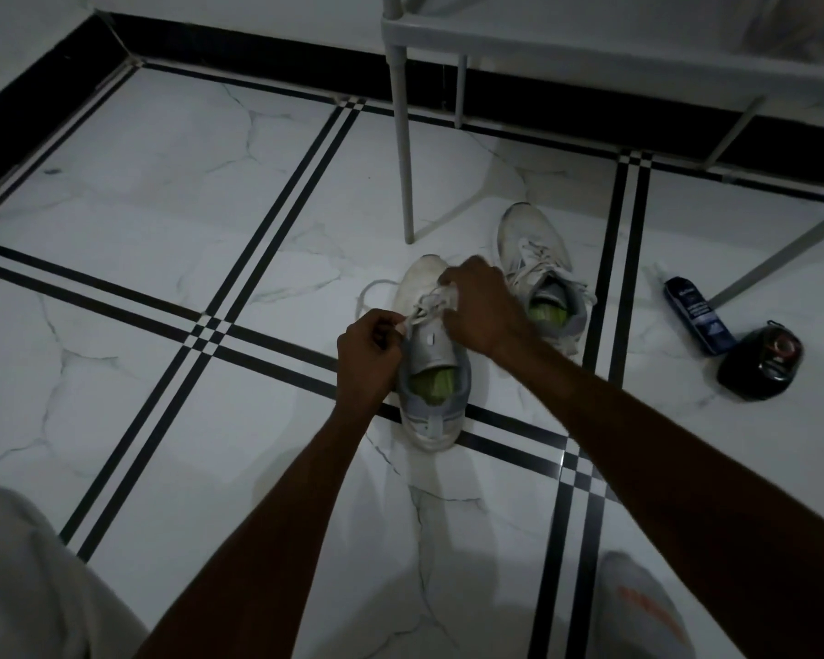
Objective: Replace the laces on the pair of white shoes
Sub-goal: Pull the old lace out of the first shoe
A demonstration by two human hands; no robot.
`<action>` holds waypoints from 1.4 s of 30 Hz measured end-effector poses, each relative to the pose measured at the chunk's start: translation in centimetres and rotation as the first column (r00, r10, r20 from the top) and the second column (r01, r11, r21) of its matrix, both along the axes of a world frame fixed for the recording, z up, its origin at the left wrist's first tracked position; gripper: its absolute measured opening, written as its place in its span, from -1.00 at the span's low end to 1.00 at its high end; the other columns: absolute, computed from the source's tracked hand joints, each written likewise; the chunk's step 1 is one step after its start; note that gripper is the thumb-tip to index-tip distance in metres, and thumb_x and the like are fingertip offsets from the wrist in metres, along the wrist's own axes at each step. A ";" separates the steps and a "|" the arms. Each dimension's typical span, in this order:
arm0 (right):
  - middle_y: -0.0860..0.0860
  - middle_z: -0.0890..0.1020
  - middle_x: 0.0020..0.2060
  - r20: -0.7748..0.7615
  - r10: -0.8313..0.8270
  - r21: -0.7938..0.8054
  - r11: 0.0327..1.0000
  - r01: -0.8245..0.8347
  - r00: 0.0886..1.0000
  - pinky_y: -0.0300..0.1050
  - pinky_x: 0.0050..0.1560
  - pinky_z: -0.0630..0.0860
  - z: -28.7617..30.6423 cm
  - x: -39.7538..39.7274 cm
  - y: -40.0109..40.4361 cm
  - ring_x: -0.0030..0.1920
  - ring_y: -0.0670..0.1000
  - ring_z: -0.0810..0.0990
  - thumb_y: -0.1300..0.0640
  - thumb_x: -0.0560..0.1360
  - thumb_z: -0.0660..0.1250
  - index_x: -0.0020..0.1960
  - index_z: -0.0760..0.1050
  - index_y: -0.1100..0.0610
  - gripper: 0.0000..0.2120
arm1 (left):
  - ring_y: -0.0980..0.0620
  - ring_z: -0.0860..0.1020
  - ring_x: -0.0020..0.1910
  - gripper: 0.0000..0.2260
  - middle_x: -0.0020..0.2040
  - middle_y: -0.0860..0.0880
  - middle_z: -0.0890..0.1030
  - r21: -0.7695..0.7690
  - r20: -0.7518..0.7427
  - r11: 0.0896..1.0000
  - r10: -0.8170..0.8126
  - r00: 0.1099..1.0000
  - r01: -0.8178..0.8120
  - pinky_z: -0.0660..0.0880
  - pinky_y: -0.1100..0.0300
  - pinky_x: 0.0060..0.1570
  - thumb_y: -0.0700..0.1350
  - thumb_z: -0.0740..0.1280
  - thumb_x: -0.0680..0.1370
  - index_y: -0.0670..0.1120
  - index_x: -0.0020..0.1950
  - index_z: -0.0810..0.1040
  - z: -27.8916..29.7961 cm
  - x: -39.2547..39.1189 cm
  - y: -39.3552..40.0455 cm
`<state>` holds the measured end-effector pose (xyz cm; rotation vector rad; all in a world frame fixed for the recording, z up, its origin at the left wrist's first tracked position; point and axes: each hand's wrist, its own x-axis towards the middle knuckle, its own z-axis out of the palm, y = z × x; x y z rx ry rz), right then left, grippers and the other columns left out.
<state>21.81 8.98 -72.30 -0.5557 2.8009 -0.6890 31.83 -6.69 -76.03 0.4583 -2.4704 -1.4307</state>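
Item, the tiled floor (163, 192): white marble with black double lines, everything else set on it. Item, a white frame of thin legs (403, 135), standing beyond the near shoe. Item, the near shoe (431, 373): white and grey with a green insole, heel towards me, toe towards the frame, the landmark for all that follows. Item, the far shoe (538, 273): just beyond and right of the near shoe, still laced, its lace ends loose. Item, a dark round case (759, 363), well right of the near shoe. Item, a blue bottle (698, 316), lying just beside that case on the side nearer the shoe. Item, my right hand (479, 309): over the near shoe's upper eyelets, fingers curled on the lace there, though how they grip is hidden beneath the hand. Item, my left hand (369, 356): at the near shoe's left flank, thumb and fingers pinching the lace (417, 316) taut. Item, a slack loop of that lace lying left of the toe. Step in hand, by my reckoning: working the lace through the near shoe's eyelets; whether drawing out the old or threading the new, I cannot tell. Next move calls for feeding the lace eyelet by eyelet, one hand steadying the tongue, without snagging.
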 end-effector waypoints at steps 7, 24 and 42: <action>0.12 0.43 0.27 -0.130 0.251 0.302 0.931 -0.202 0.959 0.05 0.20 0.37 -0.7 2.6 -2.7 0.30 0.19 0.33 0.09 0.49 0.36 0.20 0.57 0.14 -0.70 | 0.17 0.66 -0.12 -0.89 -0.12 0.05 0.70 -0.034 -0.007 0.999 -0.010 1.000 0.010 0.62 0.15 0.03 -0.21 0.41 0.55 -0.10 0.05 0.68 0.1 -0.2 0.3; 0.31 0.47 0.17 -0.291 -0.287 0.081 0.943 0.323 0.913 0.14 0.10 0.50 1.0 -4.9 4.2 0.12 0.29 0.48 0.18 0.54 0.23 0.04 0.56 0.28 -0.79 | 0.12 0.66 -0.14 -0.89 -0.13 0.00 0.71 -0.025 -0.014 0.999 0.021 1.000 -0.021 0.63 0.11 -0.02 -0.28 0.37 0.55 -0.15 0.02 0.66 0.2 0.5 -0.7; 0.14 0.49 0.16 -0.101 0.224 0.178 0.963 -0.204 0.969 0.05 0.18 0.43 -2.2 2.1 -3.0 0.26 0.21 0.37 0.12 0.54 0.31 0.09 0.60 0.17 -0.81 | 0.14 0.66 -0.19 -0.92 -0.18 0.03 0.71 -0.015 0.007 0.999 0.029 1.000 -0.028 0.63 0.10 -0.07 -0.25 0.42 0.52 -0.14 -0.01 0.69 0.7 0.4 -0.1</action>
